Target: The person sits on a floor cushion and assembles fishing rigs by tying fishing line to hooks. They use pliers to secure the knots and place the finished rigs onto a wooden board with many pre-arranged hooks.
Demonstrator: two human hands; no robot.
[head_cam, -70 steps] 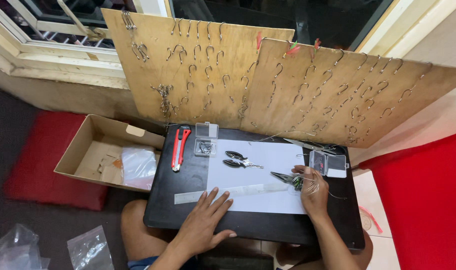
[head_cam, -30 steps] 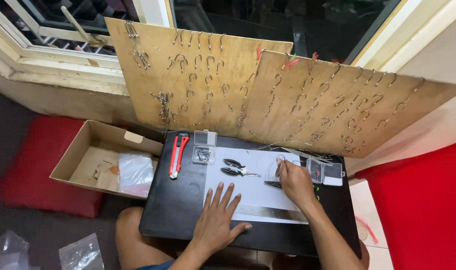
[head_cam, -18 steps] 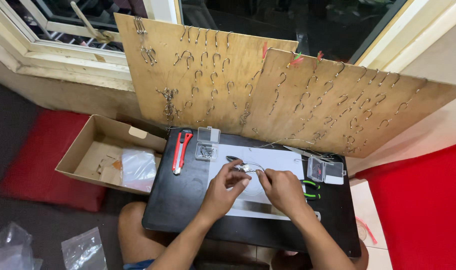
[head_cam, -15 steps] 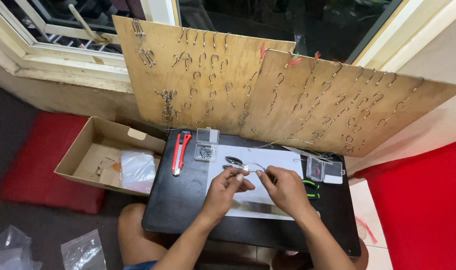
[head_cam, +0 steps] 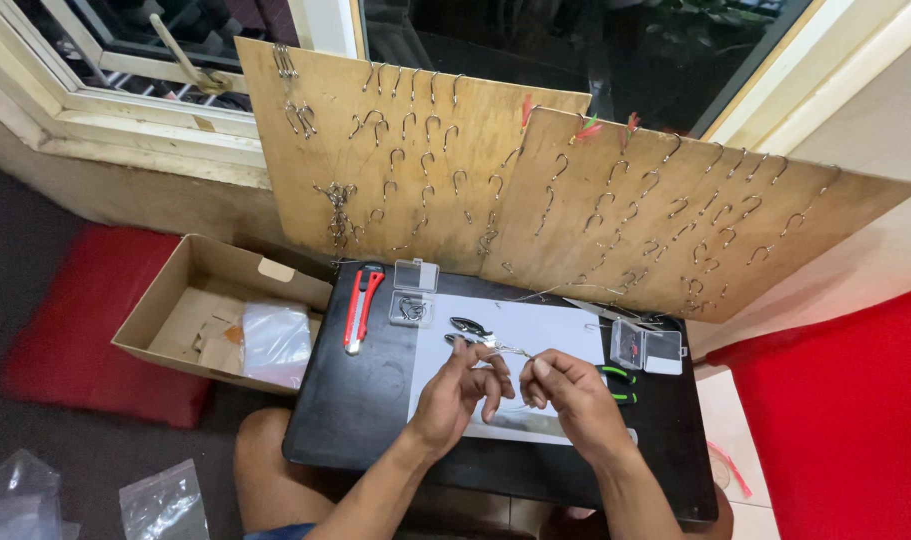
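My left hand [head_cam: 453,392] and my right hand [head_cam: 572,398] meet over a white sheet [head_cam: 560,330] on a black low table [head_cam: 360,400]. Both pinch a small silvery metal lure with thin wire [head_cam: 503,349] between their fingertips, a little above the sheet. A second dark, spoon-shaped lure [head_cam: 467,324] lies on the sheet just beyond my left fingers. Green-handled pliers [head_cam: 616,384] lie on the sheet next to my right hand.
A red utility knife [head_cam: 360,303] and a small clear hook box [head_cam: 412,296] lie at the table's back left; another clear box [head_cam: 647,347] is at the right. Two plywood boards [head_cam: 445,160] hung with hooks lean behind. An open cardboard box [head_cam: 190,300] stands left, between red cushions [head_cam: 835,420].
My right hand left the pliers at the right and came to the middle. My left hand lifted off the sheet. Both now hold the small lure together.
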